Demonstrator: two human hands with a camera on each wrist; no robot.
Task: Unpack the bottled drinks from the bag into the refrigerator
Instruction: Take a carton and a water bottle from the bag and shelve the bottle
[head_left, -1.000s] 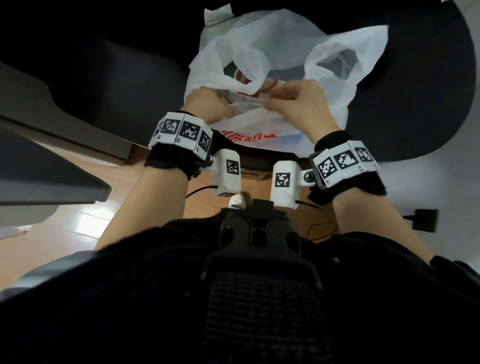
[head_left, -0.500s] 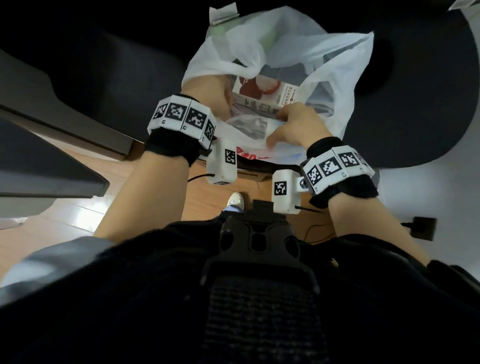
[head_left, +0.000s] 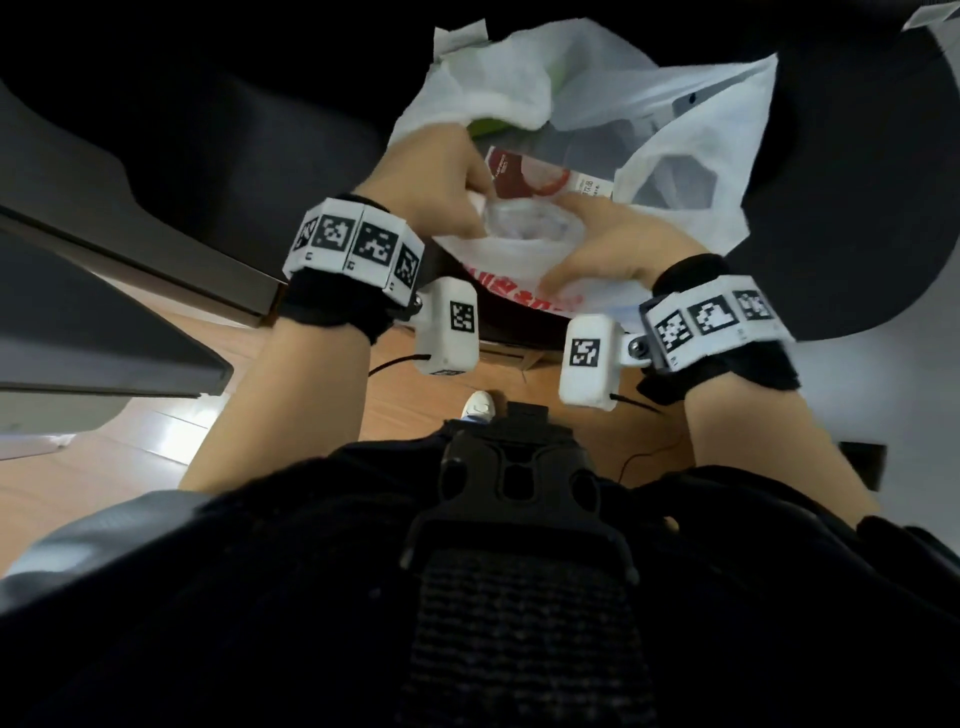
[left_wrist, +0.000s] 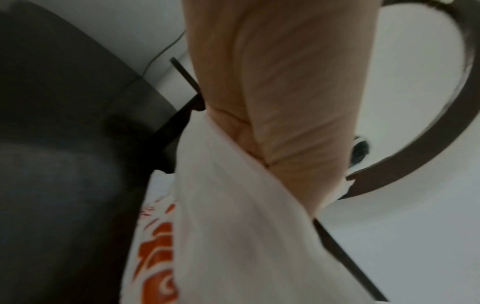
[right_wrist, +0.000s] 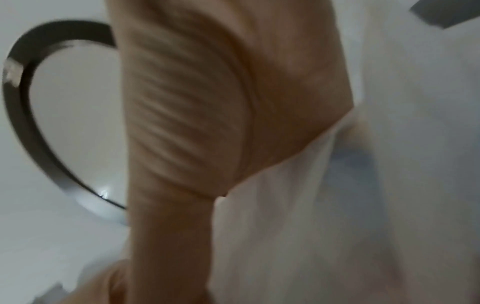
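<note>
A white plastic bag (head_left: 691, 135) with red print sits on a dark round surface ahead of me. My left hand (head_left: 431, 176) grips the bag's near left edge, fingers curled over it. My right hand (head_left: 613, 244) pinches the bag's front wall lower right. Between the hands the mouth gapes. Inside shows a red-and-white carton (head_left: 535, 176) and, nearer, something clear and rounded (head_left: 519, 223); I cannot tell whether it is a bottle. The left wrist view shows my palm (left_wrist: 285, 82) against the bag (left_wrist: 233, 226). The right wrist view is blurred: palm (right_wrist: 207, 102) and bag (right_wrist: 337, 205).
The dark round surface (head_left: 857, 208) bears the bag. A grey cabinet or door edge (head_left: 104, 322) juts in at the left. Below lie wooden floor (head_left: 415, 405), a thin black cable (head_left: 649, 457) and a black adapter (head_left: 862, 462).
My hands were together at the bag's handles. They have pulled apart and spread the mouth, the right hand dropping toward me. The carton has come into view.
</note>
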